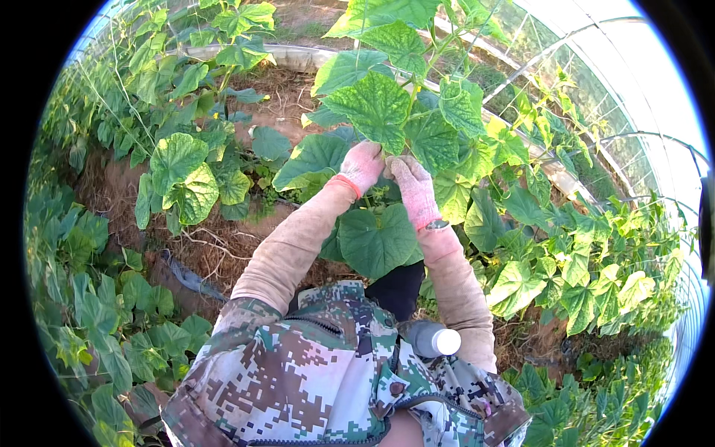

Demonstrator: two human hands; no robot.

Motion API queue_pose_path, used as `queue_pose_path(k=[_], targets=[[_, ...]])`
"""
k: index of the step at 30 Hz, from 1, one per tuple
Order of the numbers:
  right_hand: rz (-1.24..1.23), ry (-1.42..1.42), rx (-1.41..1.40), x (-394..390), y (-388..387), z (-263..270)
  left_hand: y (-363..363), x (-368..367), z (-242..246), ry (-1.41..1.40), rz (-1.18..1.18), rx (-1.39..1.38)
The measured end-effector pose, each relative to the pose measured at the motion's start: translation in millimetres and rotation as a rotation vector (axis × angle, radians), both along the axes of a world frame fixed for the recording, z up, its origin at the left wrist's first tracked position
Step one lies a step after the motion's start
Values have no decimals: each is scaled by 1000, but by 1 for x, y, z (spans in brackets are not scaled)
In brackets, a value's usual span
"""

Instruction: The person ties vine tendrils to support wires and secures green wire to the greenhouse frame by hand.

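Both my hands wear pinkish, soiled work gloves and meet at a tall cucumber vine in front of me. My left hand (363, 167) has its fingers curled in at the vine, just under a broad toothed leaf (373, 109). My right hand (412, 181) is beside it, fingertips pinched together at the same spot. A thin green bit of the vine shows between the fingertips; the exact grip is partly hidden by glove and leaf. Below the hands spreads a large round cucumber leaf (377, 240). A dark round-faced watch (437, 224) sits on my right wrist.
Cucumber plants (519, 274) crowd both sides, some tied to hanging strings (120, 84). Dry straw and roots cover the soil (206, 246), with a strip of plastic film (192, 279). A white-capped bottle (430, 338) rests against my camouflage jacket (296, 380). Greenhouse hoops (558, 42) curve at right.
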State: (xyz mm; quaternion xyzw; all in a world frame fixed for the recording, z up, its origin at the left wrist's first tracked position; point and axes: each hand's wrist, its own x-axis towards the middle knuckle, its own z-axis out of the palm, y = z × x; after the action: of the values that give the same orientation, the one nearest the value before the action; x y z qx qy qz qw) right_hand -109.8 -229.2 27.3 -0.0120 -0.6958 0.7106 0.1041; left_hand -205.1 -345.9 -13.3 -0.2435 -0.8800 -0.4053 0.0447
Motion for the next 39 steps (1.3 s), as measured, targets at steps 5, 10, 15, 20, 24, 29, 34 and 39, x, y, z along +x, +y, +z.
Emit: queue_pose_path(k=[5,10,15,20,24,29,34,39], targets=[[40,139,49,0,0,-7,8,-12,-28,122,-60,-50],[67,132,109,-3,0,-7,18,-14,-24,98,-41,-49],[212,110,261,4,5,-4,14,-18,-6,198,-92,-634],[218,-19,106,20,-11,14,-4,-31,9,-283,17,205],[82,105,4,2,-1,11,-9,-37,-21,-398,-180,499],[-36,251,-107,-1,16,45,-21,-23,-5,-645,-477,882],[82,383,-260,-7,13,83,-16,-29,15,-441,-464,763],[-48,338,-419,-18,16,102,-18,-11,47,-698,-376,793]])
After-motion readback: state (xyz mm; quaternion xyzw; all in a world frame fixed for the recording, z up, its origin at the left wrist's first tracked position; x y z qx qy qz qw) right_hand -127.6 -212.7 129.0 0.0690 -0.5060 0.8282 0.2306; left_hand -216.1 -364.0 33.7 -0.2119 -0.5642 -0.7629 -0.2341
